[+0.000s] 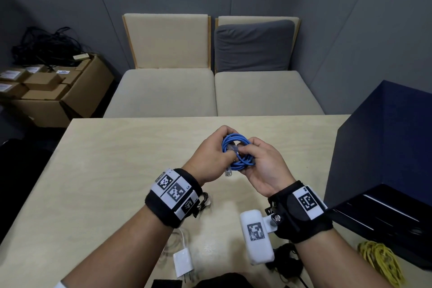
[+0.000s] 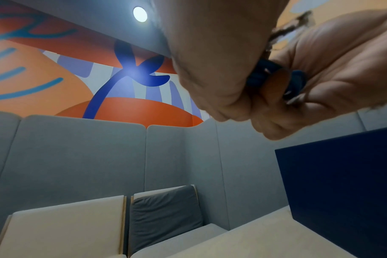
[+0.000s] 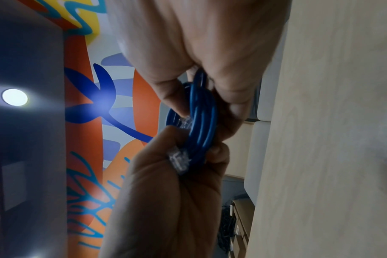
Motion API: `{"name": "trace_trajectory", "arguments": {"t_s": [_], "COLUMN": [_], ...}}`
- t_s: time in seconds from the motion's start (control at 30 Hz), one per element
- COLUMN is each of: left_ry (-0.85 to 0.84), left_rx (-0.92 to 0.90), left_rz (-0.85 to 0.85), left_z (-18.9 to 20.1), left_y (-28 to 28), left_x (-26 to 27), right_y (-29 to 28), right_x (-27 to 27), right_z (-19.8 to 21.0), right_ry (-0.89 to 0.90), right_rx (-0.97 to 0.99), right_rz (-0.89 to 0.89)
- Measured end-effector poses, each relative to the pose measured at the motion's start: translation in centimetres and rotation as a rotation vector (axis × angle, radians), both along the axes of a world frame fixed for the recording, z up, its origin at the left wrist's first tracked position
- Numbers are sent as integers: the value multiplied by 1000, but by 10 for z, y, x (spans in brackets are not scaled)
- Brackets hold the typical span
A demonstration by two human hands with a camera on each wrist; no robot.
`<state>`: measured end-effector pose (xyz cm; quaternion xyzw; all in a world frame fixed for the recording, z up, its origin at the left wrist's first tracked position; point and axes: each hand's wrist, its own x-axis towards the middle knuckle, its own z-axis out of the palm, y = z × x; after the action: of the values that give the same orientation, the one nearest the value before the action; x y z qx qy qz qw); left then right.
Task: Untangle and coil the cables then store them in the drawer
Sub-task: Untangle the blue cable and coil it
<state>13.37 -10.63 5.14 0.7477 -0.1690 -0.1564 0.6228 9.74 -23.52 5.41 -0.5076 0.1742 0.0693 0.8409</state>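
Head view: both hands are raised just above the bench (image 1: 98,161), holding a coiled blue cable (image 1: 237,150) between them. The left hand (image 1: 210,158) has its fingers curled around the coil's left side, and the right hand (image 1: 264,166) pinches the coil from the right. One clear plug (image 1: 228,172) hangs below the coil. A white charger (image 1: 183,264) lies on the bench near the left forearm, a yellow cable (image 1: 381,262) lies at the right edge beside a dark blue drawer unit (image 1: 383,147), and a black cable (image 1: 286,262) sits under the right wrist.

Left wrist view: the left hand (image 2: 221,61) is closed on the blue cable (image 2: 257,78), meeting the right hand (image 2: 342,69).

Right wrist view: the right hand (image 3: 199,43) pinches the blue cable (image 3: 202,122) from above; the left hand (image 3: 166,200) grips it below, beside a clear plug (image 3: 178,159).
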Motion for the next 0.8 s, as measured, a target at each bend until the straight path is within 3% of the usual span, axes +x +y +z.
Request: {"name": "trace_trajectory", "arguments": {"t_s": [0.3, 0.5, 0.8], "left_ry": [67, 119, 177], "left_rx": [-80, -117, -127], "left_rz": [67, 206, 239], "left_z": [9, -2, -8], "left_y": [4, 8, 10], "left_x": [4, 2, -1], "right_y": [-1, -10, -14], "right_x": [2, -4, -7], "right_z": [-1, -3, -7], "right_ry": [-78, -128, -125], "right_rx": [-102, -207, -380], "right_rz": [-76, 24, 50]}}
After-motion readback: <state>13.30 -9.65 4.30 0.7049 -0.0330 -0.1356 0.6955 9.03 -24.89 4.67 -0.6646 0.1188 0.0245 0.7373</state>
